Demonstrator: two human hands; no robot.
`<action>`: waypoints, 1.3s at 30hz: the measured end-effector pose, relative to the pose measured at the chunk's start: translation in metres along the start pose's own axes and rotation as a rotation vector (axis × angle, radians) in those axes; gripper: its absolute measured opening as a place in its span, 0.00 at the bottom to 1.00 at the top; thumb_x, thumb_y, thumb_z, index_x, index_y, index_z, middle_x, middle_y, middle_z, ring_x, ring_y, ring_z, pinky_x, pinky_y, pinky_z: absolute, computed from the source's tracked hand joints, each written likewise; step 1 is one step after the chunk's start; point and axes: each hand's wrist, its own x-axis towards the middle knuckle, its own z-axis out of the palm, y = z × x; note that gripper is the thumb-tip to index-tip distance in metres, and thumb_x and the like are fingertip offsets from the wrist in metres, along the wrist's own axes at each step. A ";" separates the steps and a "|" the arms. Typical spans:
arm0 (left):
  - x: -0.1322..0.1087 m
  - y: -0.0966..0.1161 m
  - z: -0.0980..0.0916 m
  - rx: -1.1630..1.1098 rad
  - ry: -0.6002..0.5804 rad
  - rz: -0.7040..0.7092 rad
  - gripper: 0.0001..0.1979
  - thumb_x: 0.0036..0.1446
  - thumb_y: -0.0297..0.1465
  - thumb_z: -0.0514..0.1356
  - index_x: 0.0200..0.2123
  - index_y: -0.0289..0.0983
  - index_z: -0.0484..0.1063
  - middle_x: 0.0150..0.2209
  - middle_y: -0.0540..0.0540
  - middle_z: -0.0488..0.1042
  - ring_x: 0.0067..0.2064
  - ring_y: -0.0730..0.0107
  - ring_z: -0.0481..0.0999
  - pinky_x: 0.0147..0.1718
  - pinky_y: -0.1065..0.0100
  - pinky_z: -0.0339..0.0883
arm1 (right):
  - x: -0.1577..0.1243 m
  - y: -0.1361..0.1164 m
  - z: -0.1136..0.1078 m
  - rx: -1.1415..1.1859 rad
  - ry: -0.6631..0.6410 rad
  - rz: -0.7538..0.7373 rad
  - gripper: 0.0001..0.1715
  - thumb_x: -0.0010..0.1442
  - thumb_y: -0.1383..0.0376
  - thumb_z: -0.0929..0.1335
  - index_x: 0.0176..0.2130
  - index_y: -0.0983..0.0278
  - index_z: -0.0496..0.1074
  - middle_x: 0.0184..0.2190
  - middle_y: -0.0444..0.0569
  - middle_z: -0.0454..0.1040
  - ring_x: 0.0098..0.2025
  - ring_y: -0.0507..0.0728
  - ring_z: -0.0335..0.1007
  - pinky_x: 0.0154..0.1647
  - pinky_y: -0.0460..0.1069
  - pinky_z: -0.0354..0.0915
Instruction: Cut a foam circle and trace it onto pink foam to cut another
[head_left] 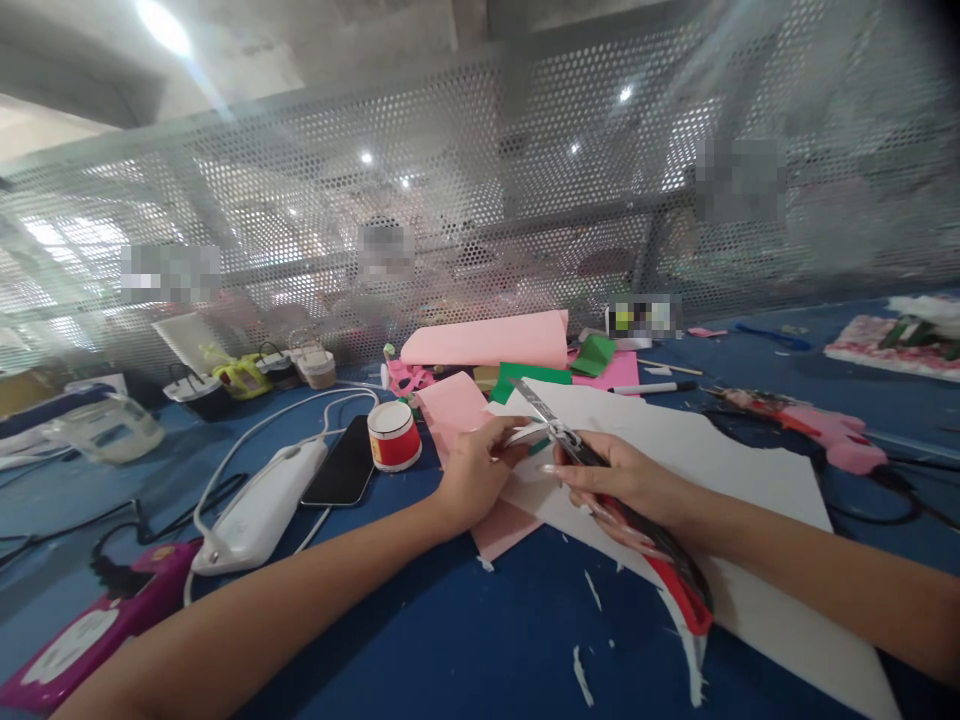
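Observation:
My right hand (619, 480) is wrapped around a pair of scissors (574, 448) with black and red handles, their metal blades pointing up and left. My left hand (480, 470) pinches a small white piece (531, 433) close beside the blades; whether the blades touch it I cannot tell. Beneath both hands lies a large white sheet (705, 470), overlapping a pink sheet (454, 405). A thin white strip (691, 655) hangs down by the handle ends. Several white scraps (583, 678) are scattered on the blue table (450, 640).
Left of my hands are a red-and-white round container (394, 437), a black phone (343, 465) and a white power strip (262, 508) with cables. A pink glue gun (825, 430) lies right. Behind are a marker (656, 387), green sheets (532, 378) and a perforated metal screen (465, 220).

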 end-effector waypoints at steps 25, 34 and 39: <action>0.008 -0.013 0.001 -0.299 0.046 -0.176 0.07 0.48 0.31 0.62 0.30 0.33 0.75 0.27 0.49 0.74 0.31 0.70 0.70 0.33 0.69 0.64 | 0.001 0.001 -0.003 0.123 0.032 0.015 0.16 0.54 0.58 0.70 0.34 0.62 0.60 0.15 0.34 0.65 0.06 0.43 0.49 0.04 0.39 0.50; 0.007 -0.009 0.000 -0.263 0.022 -0.152 0.05 0.49 0.28 0.60 0.30 0.33 0.74 0.27 0.49 0.73 0.31 0.72 0.69 0.33 0.70 0.62 | 0.000 0.000 -0.002 0.107 0.019 0.035 0.17 0.53 0.56 0.70 0.34 0.61 0.60 0.15 0.34 0.64 0.06 0.43 0.48 0.05 0.39 0.49; 0.008 -0.007 0.000 -0.247 0.031 -0.162 0.05 0.49 0.27 0.59 0.30 0.33 0.74 0.26 0.50 0.72 0.29 0.72 0.68 0.31 0.71 0.61 | 0.000 -0.002 0.000 0.092 0.039 0.043 0.19 0.51 0.55 0.71 0.34 0.61 0.59 0.14 0.34 0.64 0.06 0.43 0.48 0.04 0.40 0.48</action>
